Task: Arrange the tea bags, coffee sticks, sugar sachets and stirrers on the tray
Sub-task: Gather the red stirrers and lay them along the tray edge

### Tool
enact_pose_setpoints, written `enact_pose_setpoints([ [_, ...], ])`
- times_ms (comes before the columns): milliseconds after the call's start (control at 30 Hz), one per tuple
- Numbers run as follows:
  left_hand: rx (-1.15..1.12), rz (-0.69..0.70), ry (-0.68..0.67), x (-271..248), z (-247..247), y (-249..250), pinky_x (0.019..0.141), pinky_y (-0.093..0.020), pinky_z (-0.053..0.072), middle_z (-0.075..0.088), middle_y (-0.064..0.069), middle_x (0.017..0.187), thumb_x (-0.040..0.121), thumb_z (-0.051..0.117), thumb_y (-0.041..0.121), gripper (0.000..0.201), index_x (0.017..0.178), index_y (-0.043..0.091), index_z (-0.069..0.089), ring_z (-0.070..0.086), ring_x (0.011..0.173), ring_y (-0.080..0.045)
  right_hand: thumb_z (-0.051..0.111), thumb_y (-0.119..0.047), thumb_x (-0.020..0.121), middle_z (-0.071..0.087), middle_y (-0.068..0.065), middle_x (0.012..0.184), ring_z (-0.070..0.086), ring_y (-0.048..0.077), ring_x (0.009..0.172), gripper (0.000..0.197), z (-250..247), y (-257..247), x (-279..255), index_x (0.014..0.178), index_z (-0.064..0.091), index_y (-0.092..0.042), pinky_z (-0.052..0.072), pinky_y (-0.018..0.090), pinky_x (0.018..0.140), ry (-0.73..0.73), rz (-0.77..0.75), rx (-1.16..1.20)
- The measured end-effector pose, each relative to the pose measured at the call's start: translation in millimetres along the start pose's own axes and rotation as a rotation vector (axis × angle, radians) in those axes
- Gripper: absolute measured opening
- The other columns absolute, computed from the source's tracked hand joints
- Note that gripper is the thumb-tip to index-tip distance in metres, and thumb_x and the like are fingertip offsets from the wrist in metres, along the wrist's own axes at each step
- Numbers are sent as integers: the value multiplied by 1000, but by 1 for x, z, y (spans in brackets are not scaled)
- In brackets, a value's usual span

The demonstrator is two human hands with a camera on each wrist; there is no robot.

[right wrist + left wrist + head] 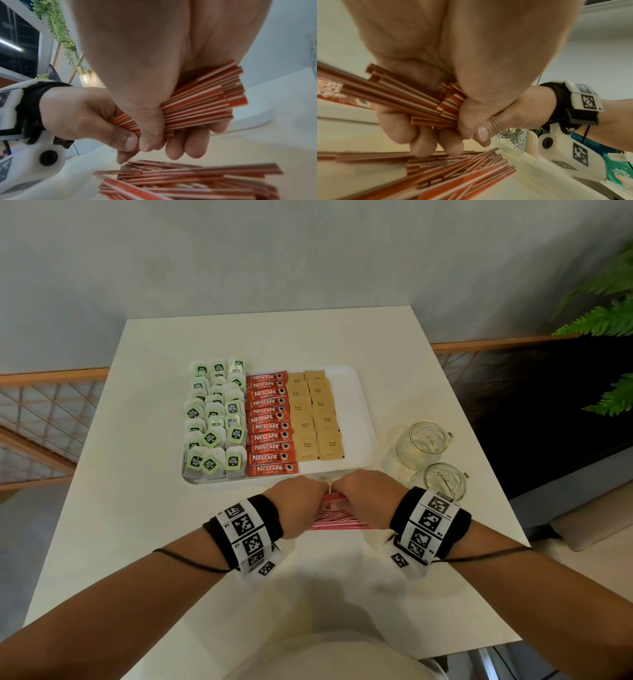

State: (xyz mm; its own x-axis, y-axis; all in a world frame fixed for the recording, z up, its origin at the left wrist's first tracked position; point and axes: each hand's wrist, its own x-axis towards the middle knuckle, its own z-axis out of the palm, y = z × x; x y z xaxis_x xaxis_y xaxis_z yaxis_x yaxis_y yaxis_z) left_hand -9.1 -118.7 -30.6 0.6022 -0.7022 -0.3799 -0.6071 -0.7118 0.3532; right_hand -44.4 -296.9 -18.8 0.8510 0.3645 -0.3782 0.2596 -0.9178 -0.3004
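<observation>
A white tray [356, 392] holds green-tagged tea bags [214, 419] on its left, red Nescafe coffee sticks [270, 426] in the middle and brown sugar sachets [317, 419] to their right. Just in front of the tray, my left hand [301, 501] and right hand [370, 498] are side by side, both gripping one bundle of red-and-white stirrers [419, 97] [202, 100] lifted a little above the table. More loose stirrers [337, 520] [188, 180] [457, 170] lie on the table under my hands.
Two clear glass cups [423, 443] [443, 479] stand on the white table [137, 508] right of the tray, close to my right wrist. The tray's right strip is bare. A railing and green plants [606, 316] lie beyond the table.
</observation>
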Motion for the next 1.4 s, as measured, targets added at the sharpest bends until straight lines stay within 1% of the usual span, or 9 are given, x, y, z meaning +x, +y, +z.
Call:
enact_pose_setpoints([
  [167, -43, 21, -5, -2, -7, -1, 78, -41, 57, 70, -3, 99, 97, 47, 33, 25, 112, 18, 59, 66, 83, -21, 56, -36, 102, 69, 4, 115, 64, 26, 102, 27, -13, -5, -2, 122, 61, -19, 44, 33, 79, -26, -81, 33],
  [333, -120, 54, -5, -7, -18, 3, 66, -34, 55, 69, -1, 81, 92, 56, 35, 21, 99, 16, 63, 64, 69, -17, 65, -41, 94, 68, 7, 100, 66, 27, 89, 33, -24, -9, 1, 116, 63, -17, 47, 33, 70, -90, -73, -80],
  [500, -146, 56, 62, -5, -26, 8, 62, -30, 48, 67, 0, 78, 97, 54, 39, 27, 91, 15, 64, 62, 67, -16, 62, -32, 97, 66, 8, 96, 67, 29, 83, 23, -26, -11, 4, 110, 63, -13, 46, 33, 63, 8, -75, -228],
  [667, -112, 66, 41, -1, -36, -4, 59, -28, 39, 54, 3, 67, 104, 47, 34, 30, 79, 17, 54, 50, 57, -11, 67, -51, 89, 58, -15, 81, 59, 8, 75, 28, -53, -2, 0, 104, 62, -27, 43, 25, 63, 54, -136, 24],
  [767, -204, 37, 104, -1, -44, -12, 55, -28, 34, 50, 2, 62, 104, 47, 33, 35, 72, 18, 48, 44, 52, -13, 55, -60, 94, 64, -14, 84, 60, 3, 78, 28, -70, 12, -6, 96, 64, -33, 48, 24, 68, 192, -160, 247],
  [867, -288, 30, 207, -1, -50, -8, 52, -22, 29, 47, 6, 59, 102, 52, 30, 38, 66, 26, 41, 41, 50, -7, 34, -52, 105, 52, -11, 66, 49, 4, 62, 41, -73, 16, -4, 70, 47, -34, 37, 25, 60, 310, -95, 272],
  [1033, -317, 63, 278, 7, -52, -1, 57, -22, 34, 58, 5, 67, 94, 65, 30, 23, 74, 22, 57, 52, 58, -7, 39, -40, 108, 43, -10, 51, 42, 8, 48, 49, -52, 4, 7, 59, 37, -34, 25, 23, 51, 428, -40, 249],
  [1200, -373, 75, 310, 8, -53, 0, 74, -28, 49, 72, 6, 91, 87, 72, 32, 28, 111, 17, 72, 64, 79, -10, 52, -40, 102, 43, -6, 42, 37, 14, 41, 59, -44, 7, 12, 47, 36, -29, 27, 23, 46, 522, 30, 351],
  [1400, -358, -1, 342, 2, -52, -9, 58, -21, 35, 59, 13, 71, 86, 74, 42, 22, 96, 23, 71, 53, 61, -3, 50, -28, 101, 34, -2, 41, 32, 14, 40, 54, -44, 17, 15, 50, 38, -18, 26, 31, 48, 585, 76, 293],
])
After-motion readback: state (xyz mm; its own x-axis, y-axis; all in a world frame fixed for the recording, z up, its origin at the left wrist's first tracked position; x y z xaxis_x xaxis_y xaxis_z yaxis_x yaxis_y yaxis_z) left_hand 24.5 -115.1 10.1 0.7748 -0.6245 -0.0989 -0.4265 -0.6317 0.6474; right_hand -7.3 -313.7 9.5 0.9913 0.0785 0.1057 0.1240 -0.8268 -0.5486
